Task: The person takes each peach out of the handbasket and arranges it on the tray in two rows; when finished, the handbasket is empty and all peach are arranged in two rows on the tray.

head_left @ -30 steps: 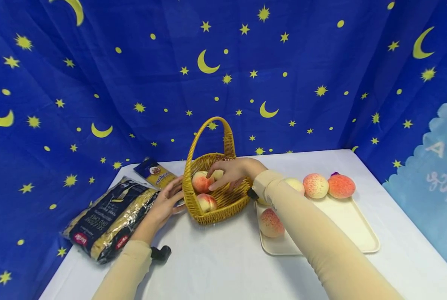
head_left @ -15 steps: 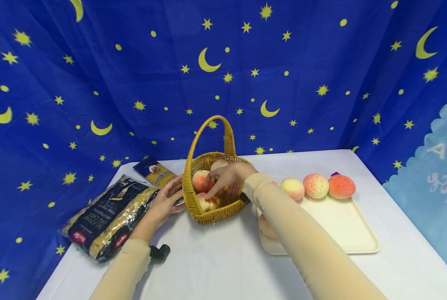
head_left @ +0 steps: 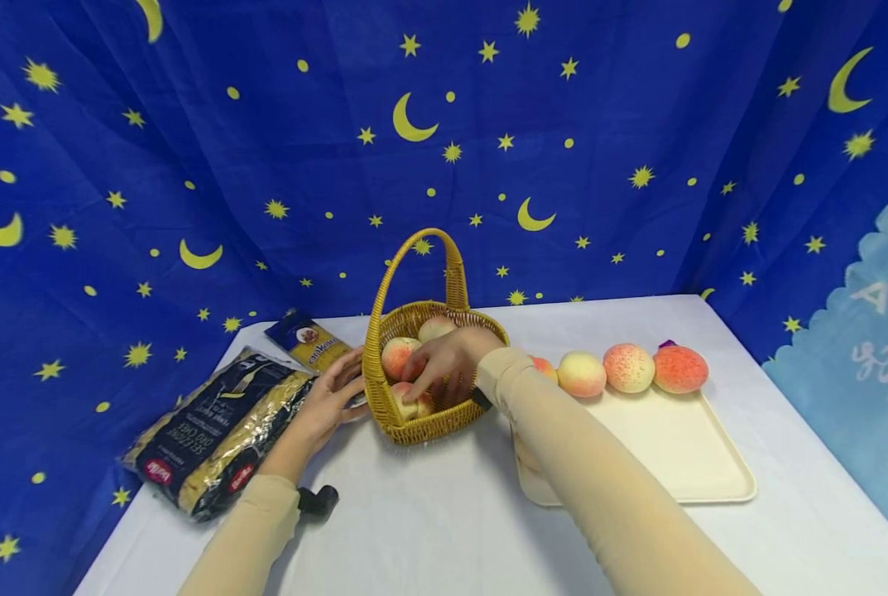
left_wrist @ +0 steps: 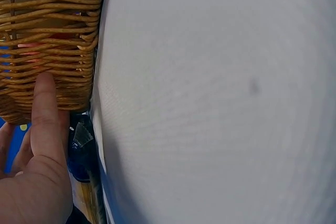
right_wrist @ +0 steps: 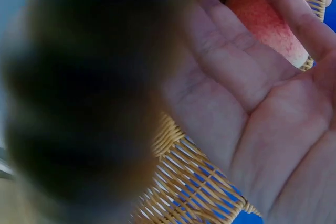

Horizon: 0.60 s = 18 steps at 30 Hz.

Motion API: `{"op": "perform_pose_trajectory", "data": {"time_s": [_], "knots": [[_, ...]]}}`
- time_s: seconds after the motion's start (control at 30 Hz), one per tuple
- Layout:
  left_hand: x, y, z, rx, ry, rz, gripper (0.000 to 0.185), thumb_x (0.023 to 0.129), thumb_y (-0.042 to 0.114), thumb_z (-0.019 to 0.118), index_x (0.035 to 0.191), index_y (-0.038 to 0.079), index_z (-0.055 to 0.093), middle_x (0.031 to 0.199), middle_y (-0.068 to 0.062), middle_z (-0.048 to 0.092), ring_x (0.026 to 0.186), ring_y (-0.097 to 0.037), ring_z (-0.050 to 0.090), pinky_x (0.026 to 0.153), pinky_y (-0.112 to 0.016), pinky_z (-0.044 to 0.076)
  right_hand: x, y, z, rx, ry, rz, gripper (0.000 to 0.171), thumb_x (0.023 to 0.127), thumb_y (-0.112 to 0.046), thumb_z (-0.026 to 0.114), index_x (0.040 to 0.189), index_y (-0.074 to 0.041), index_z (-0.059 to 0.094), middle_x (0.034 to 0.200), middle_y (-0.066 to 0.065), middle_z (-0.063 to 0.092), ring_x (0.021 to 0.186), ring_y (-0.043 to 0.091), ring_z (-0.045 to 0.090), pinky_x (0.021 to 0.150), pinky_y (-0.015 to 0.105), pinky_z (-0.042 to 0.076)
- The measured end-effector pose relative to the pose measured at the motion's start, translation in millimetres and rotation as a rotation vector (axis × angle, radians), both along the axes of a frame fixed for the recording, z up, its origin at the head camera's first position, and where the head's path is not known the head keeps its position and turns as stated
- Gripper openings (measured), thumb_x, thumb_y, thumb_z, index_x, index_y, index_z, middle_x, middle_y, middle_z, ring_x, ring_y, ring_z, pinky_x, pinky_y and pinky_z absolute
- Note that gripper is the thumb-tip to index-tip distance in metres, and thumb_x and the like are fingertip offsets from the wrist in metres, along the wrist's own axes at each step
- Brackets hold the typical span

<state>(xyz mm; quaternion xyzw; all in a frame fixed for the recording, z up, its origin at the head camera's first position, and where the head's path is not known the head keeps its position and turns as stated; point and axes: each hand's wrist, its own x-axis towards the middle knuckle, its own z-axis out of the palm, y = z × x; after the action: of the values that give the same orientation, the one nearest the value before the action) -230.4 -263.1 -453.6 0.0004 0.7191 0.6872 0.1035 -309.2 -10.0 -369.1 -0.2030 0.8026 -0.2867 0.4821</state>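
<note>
right hand (head_left: 447, 364) sunk lower into basket (head_left: 423, 418) vs second ago, fingers relaxed, spread over peaches (head_left: 399, 358), not gripping any. palm looks empty in wrist view, one peach (right_wrist: 265, 22) just past fingertips. left hand (head_left: 332, 397) hasn't budged, flat fingers (left_wrist: 46, 108) pressed on basket side, steadying it on bench (head_left: 429, 521). three peaches showing in basket, more lined up on tray (head_left: 682, 455). so latest peach looks dropped off.

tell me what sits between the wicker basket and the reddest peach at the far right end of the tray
In the head view, three more peaches in a row along the tray's back edge separate basket from reddest peach; the nearest is half hidden behind the right sleeve.
</note>
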Motion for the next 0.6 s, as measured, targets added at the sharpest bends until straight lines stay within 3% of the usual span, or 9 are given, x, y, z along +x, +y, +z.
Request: {"op": "perform_pose_trajectory", "data": {"time_s": [0.2,0.37,0.6], "knots": [[-0.9,-1,-1.4,0.004,-0.004,-0.001,0.067,0.112,0.024,0.06,0.171,0.025,0.029,0.177,-0.009,0.03,0.157,-0.036,0.039,0.119,-0.059,0.05,2.2,-3,1.1,0.015,-0.006,0.008,0.071,0.098,-0.045,0.078,0.159,-0.023,0.049,0.136,0.006,0.062,0.12,0.031,0.07,0.098,0.044,0.063],[-2.6,-1,-2.5,0.01,-0.004,-0.003,0.067,0.112,0.023,0.06,0.171,0.025,0.029,0.176,-0.009,0.03,0.157,-0.036,0.039,0.118,-0.059,0.05,5.7,-6,5.7,0.03,-0.009,0.004,0.061,0.1,-0.049,0.073,0.151,-0.022,0.054,0.126,0.008,0.065,0.115,0.033,0.073,0.099,0.046,0.063],[-1.8,0,-1.0,0.009,-0.006,-0.002,0.068,0.112,0.024,0.06,0.172,0.026,0.028,0.176,-0.01,0.029,0.158,-0.036,0.038,0.119,-0.059,0.05,10.1,-11,11.2,0.039,-0.038,-0.047,0.055,0.1,-0.042,0.077,0.146,-0.021,0.058,0.124,0.012,0.066,0.105,0.035,0.075,0.105,0.052,0.061]]}}
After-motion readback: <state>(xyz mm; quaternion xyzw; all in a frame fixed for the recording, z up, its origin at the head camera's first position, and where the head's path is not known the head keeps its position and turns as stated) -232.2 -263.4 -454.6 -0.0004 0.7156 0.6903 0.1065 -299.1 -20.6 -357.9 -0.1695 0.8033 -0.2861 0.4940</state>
